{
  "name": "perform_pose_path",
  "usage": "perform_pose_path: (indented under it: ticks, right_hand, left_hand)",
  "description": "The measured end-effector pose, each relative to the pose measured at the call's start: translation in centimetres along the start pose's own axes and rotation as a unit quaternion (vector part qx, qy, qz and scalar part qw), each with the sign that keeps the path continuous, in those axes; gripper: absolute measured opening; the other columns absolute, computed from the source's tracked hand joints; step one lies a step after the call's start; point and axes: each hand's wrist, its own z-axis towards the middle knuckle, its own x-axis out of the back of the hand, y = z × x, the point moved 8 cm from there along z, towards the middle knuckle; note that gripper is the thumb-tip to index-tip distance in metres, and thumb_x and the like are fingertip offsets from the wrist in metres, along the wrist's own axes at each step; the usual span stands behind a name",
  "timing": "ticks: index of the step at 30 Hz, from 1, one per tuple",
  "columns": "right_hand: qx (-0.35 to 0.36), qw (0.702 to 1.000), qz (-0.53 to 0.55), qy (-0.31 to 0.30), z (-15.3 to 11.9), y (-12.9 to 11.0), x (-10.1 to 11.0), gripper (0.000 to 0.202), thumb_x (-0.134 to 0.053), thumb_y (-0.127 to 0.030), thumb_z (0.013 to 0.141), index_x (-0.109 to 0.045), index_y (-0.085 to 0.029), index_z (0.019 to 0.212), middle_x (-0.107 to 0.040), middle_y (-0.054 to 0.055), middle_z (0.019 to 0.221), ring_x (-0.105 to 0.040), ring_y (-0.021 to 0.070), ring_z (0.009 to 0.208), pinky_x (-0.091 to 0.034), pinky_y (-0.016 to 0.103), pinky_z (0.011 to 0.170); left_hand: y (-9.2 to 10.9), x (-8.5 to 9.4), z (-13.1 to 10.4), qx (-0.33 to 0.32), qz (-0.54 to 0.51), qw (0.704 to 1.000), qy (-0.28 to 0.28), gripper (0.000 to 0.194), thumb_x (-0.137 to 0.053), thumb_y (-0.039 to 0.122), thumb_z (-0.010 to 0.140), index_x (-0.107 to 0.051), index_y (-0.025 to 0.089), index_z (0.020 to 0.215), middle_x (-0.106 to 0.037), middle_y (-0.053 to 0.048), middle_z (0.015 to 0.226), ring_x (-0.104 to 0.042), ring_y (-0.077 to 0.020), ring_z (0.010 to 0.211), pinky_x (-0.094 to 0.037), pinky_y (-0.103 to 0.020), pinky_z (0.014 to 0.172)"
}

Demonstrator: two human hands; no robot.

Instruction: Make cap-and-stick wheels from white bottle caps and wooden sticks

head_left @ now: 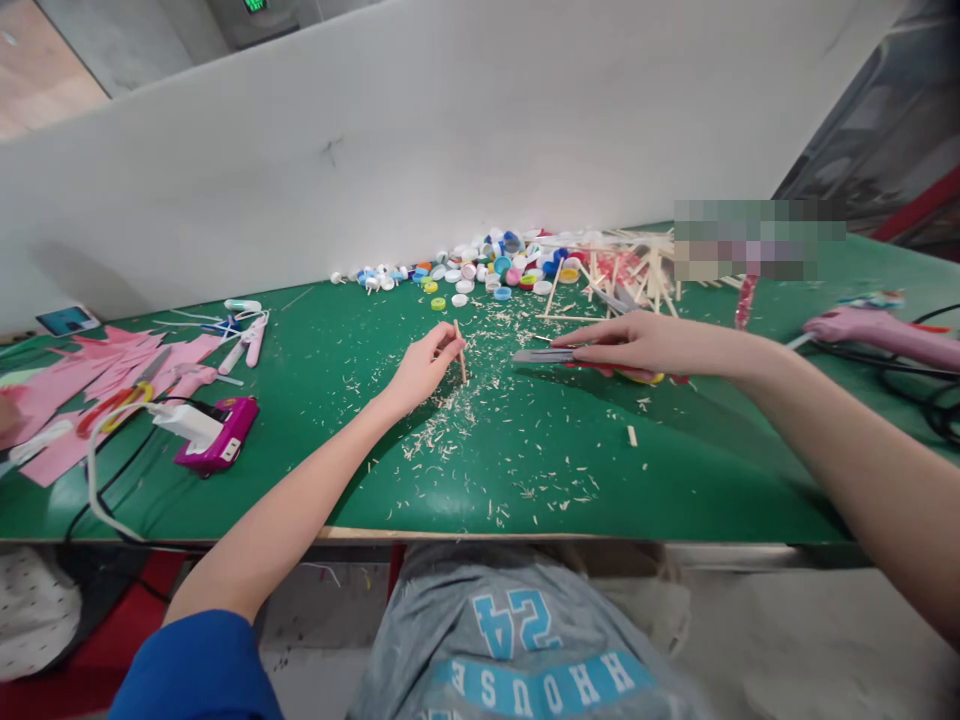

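Observation:
Pinched in my left hand [426, 368] is a short wooden stick [461, 352], held nearly upright with its lower end at the green table [300, 480]. My right hand [637, 345] is closed on scissors; their grey blades [541, 356] point left toward the stick, a small gap away. Part of the scissors' red and yellow handle shows under my palm. Pale wood shavings [442, 430] lie scattered around and between both hands. A small cut piece of wood [632, 436] rests below my right hand.
Bottle caps [502, 265] and a pile of wooden sticks [652, 275] line the wall. Pink paper [112, 380], scissors [127, 395] and a magenta power socket [217, 437] with cables are left. A pink glue gun [885, 332] lies right. Another person's hand [9, 415] shows far left.

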Motion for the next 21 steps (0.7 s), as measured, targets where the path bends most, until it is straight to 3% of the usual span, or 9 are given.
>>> perform_pose_path:
  ticks: [4, 8, 11, 14, 17, 21]
  right_hand:
    - [0.085, 0.995, -0.015, 0.045, 0.7, -2.3, -1.5, 0.058, -0.05, -0.068, 0.093, -0.066, -0.035, 0.139, -0.076, 0.002, 0.095, -0.058, 0.014, 0.062, -0.043, 0.029, 0.056]
    - [0.198, 0.975, -0.06, 0.079, 0.7, -5.2, -3.6, 0.049, -0.046, -0.058, 0.098, -0.066, -0.037, 0.138, -0.076, 0.0, 0.115, -0.066, 0.0154, 0.08, -0.048, 0.028, 0.07]
    - [0.255, 0.944, -0.132, 0.164, 0.5, -6.3, -3.9, 0.048, -0.04, -0.051, 0.103, -0.063, -0.036, 0.142, -0.075, 0.003, 0.106, -0.064, 0.0142, 0.081, -0.042, 0.024, 0.064]
    - [0.266, 0.913, -0.214, 0.222, 0.4, -6.5, -4.0, 0.049, -0.033, -0.049, 0.106, -0.061, -0.036, 0.144, -0.07, 0.003, 0.089, -0.054, 0.0108, 0.066, -0.028, 0.022, 0.052]
    - [0.267, 0.888, -0.289, 0.238, 0.3, -6.5, -4.4, 0.049, -0.029, -0.046, 0.108, -0.059, -0.038, 0.146, -0.067, 0.002, 0.085, -0.04, 0.009, 0.056, -0.019, 0.024, 0.048]
    - [0.277, 0.877, -0.318, 0.232, 0.1, -6.7, -4.8, 0.049, -0.029, -0.045, 0.108, -0.058, -0.038, 0.146, -0.066, 0.001, 0.083, -0.035, 0.009, 0.053, -0.016, 0.025, 0.047]
  left_hand:
    - [0.1, 0.1, 0.0, 0.002, 0.0, 1.0, 0.0, 0.02, -0.05, 0.039, 0.101, -0.053, 0.023, 0.089, -0.066, -0.001, 0.085, -0.059, -0.015, 0.077, -0.046, -0.029, 0.075]
    - [0.5, 0.1, 0.0, 0.0, -0.005, 1.0, -0.001, 0.019, -0.051, 0.037, 0.1, -0.055, 0.022, 0.09, -0.067, -0.001, 0.088, -0.061, -0.0149, 0.081, -0.047, -0.029, 0.078]
    - [0.8, 0.0, 0.0, 0.0, -0.011, 1.0, -0.008, 0.02, -0.051, 0.037, 0.1, -0.057, 0.021, 0.09, -0.068, -0.001, 0.088, -0.062, -0.0148, 0.082, -0.049, -0.029, 0.079]
    - [1.0, -0.3, -0.1, -0.001, -0.018, 1.0, -0.017, 0.02, -0.052, 0.038, 0.1, -0.058, 0.021, 0.091, -0.068, 0.0, 0.084, -0.062, -0.0144, 0.079, -0.05, -0.029, 0.078]
    - [1.2, -0.6, -0.2, -0.004, -0.026, 0.999, -0.025, 0.018, -0.053, 0.038, 0.1, -0.058, 0.021, 0.095, -0.067, 0.0, 0.085, -0.063, -0.014, 0.08, -0.05, -0.029, 0.079]
    - [1.6, -0.6, -0.2, -0.005, -0.03, 0.999, -0.025, 0.018, -0.052, 0.038, 0.1, -0.058, 0.021, 0.095, -0.068, -0.001, 0.089, -0.064, -0.0143, 0.084, -0.05, -0.029, 0.082]
